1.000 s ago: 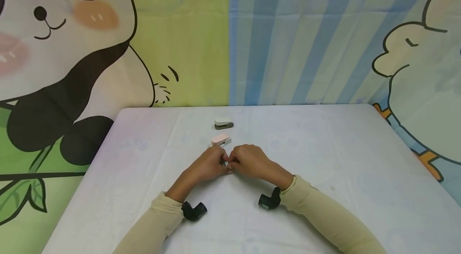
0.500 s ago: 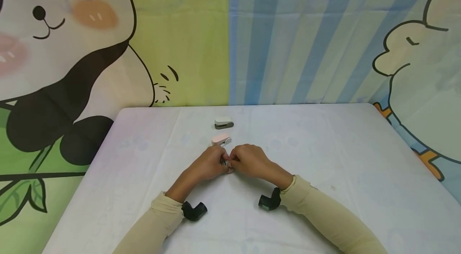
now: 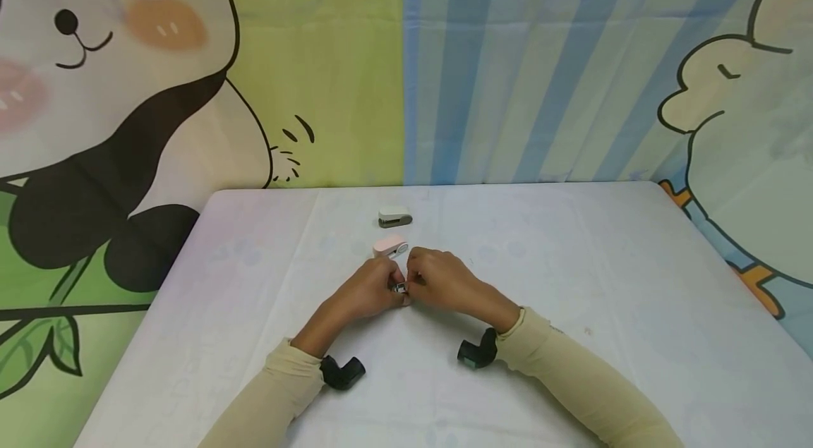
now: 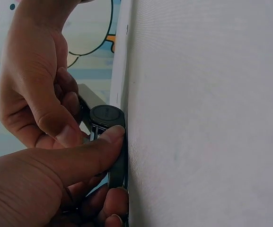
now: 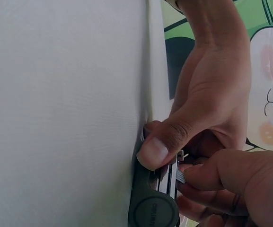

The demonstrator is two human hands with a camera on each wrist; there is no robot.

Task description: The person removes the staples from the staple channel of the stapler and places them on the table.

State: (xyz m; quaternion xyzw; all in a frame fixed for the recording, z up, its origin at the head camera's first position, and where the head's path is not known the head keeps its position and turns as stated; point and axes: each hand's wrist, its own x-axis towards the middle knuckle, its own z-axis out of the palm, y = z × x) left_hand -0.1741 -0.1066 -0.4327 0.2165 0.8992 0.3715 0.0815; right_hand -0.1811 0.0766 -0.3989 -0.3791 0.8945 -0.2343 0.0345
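Observation:
My left hand (image 3: 373, 287) grips a dark grey-green stapler (image 5: 153, 205) low at the white table. The stapler lies opened, its metal staple channel exposed in the right wrist view, with the left thumb pressing on its side. My right hand (image 3: 441, 283) is beside the channel, and its thumb and finger pinch a small silver strip of staples (image 5: 180, 176) at the channel's edge. In the left wrist view the stapler's round end (image 4: 107, 115) points toward the right hand. Fingers hide much of the stapler in the head view.
Just beyond the hands lies a pink stapler (image 3: 390, 246). Farther back is a white and grey stapler (image 3: 395, 217). The white table (image 3: 571, 250) ends at a printed cloth backdrop (image 3: 533, 60). Each wrist carries a black camera mount (image 3: 343, 372).
My right hand has shifted slightly up and right, opening a small gap from the left hand. More of the stapler's metal shows between them. The left hand has stayed in place.

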